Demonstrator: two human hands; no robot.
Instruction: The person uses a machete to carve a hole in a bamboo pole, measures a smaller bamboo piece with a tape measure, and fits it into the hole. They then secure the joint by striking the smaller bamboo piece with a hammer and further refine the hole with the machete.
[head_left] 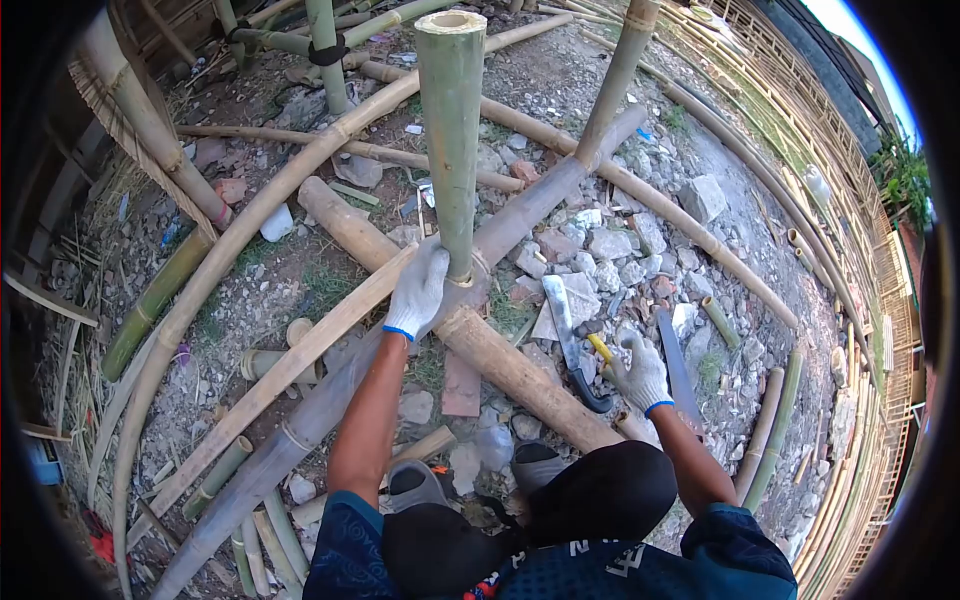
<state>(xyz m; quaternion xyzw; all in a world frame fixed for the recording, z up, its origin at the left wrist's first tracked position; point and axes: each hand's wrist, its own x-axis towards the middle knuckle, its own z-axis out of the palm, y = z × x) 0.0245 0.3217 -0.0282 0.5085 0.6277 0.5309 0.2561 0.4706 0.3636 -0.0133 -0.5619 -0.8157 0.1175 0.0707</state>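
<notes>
My left hand (419, 292), in a white glove with a blue cuff, is closed around the lower part of a thick green bamboo post (450, 150). The post stands upright by the crossing of a grey bamboo pole (525, 212) and a tan bamboo pole (510, 375). My right hand (641, 372), gloved too, is low over the rubble with its fingers at the yellow handle of what looks like a hammer (600, 347); its grip is partly hidden. A machete (562, 325) with a black handle lies left of that hand, and a saw blade (678, 365) on the right.
A flat wooden strip (300, 358) slants up to my left hand. A long curved bamboo pole (215, 265) arches across the left. Broken stones (610, 243) and short bamboo pieces (720, 322) litter the ground. A slanted pole (615, 85) rises at the back right.
</notes>
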